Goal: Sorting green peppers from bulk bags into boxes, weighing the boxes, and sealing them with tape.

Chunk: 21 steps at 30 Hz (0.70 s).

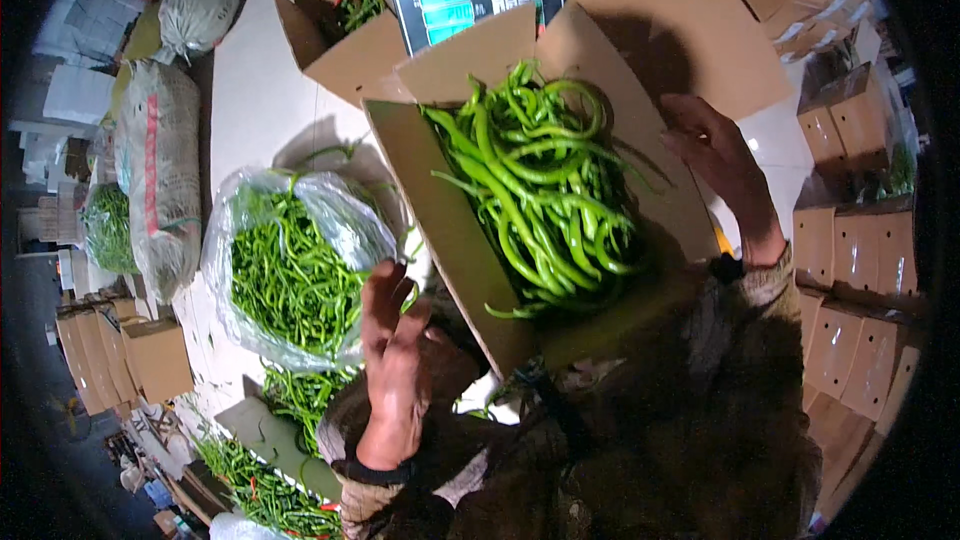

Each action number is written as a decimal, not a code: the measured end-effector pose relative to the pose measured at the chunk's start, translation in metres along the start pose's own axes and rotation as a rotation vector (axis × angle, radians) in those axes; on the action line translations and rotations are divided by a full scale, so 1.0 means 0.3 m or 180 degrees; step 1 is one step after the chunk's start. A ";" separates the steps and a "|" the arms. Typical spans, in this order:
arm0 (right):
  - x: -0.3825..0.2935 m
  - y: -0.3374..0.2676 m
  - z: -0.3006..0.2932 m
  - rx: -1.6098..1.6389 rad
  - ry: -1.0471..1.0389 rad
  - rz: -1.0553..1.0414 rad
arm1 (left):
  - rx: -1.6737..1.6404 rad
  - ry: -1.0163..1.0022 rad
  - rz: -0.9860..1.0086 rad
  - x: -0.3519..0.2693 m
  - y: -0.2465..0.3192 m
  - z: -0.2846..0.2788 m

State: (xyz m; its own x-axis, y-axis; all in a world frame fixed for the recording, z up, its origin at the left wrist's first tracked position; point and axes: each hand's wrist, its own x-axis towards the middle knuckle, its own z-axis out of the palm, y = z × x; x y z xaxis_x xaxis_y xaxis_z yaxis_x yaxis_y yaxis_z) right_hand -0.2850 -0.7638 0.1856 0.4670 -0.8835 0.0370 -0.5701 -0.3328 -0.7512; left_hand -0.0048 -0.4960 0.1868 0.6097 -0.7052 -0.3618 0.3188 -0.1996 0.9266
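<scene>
An open cardboard carton (457, 232), tilted before me, holds a heap of long green chili peppers (555, 202) with its flaps spread outward. My right hand (712, 161) is at the outer side of the carton's right flap, fingers apart and slightly bent. To the carton's left, a clear plastic bag (225, 292) full of thinner green chili peppers (292, 277) stands open. Between bag and carton is my left hand (397, 352), its fingers curled near the bag's right rim. Bits of green show behind those fingers; whether they grip a pepper is unclear.
A digital scale (480, 0) with a lit display stands behind the carton. Left of it, a smaller carton (337, 60) contains peppers. More peppers (262, 495) lie at lower left. Full woven sacks (161, 180) line the left; stacked cartons (855, 247) stand right.
</scene>
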 end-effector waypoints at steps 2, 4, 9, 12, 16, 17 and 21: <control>-0.009 0.003 0.006 0.0068 -0.0563 0.0276 | -0.0126 -0.0342 -0.0287 -0.005 -0.047 -0.003; -0.008 0.002 0.011 0.0131 -0.1096 0.0484 | -0.0033 -0.0634 -0.0786 -0.023 -0.060 0.011; 0.004 0.087 -0.026 -0.0733 -0.1672 0.0724 | -0.0568 -0.0657 -0.0705 -0.019 -0.047 0.057; -0.083 -0.051 0.074 -0.0777 -0.1714 0.0430 | -0.0073 -0.0115 -0.0047 -0.018 -0.043 0.009; -0.132 -0.061 0.055 0.0044 -0.1898 0.0790 | 0.0586 -0.0591 0.0107 0.068 -0.126 -0.194; -0.119 -0.030 0.031 0.0034 -0.1948 0.1425 | 0.0163 -0.0836 -0.0329 0.060 -0.103 -0.173; -0.201 0.204 -0.052 -0.0105 -0.1059 0.0788 | 0.0553 -0.1820 -0.0774 0.006 -0.080 -0.054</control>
State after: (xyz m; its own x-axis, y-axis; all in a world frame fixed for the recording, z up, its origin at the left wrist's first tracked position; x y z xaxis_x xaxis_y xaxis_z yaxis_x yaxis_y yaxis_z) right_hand -0.3587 -0.7359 0.1476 0.5030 -0.7852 -0.3612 -0.7114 -0.1388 -0.6890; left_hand 0.0004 -0.4815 0.1623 0.0366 -0.8677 -0.4958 0.2478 -0.4728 0.8456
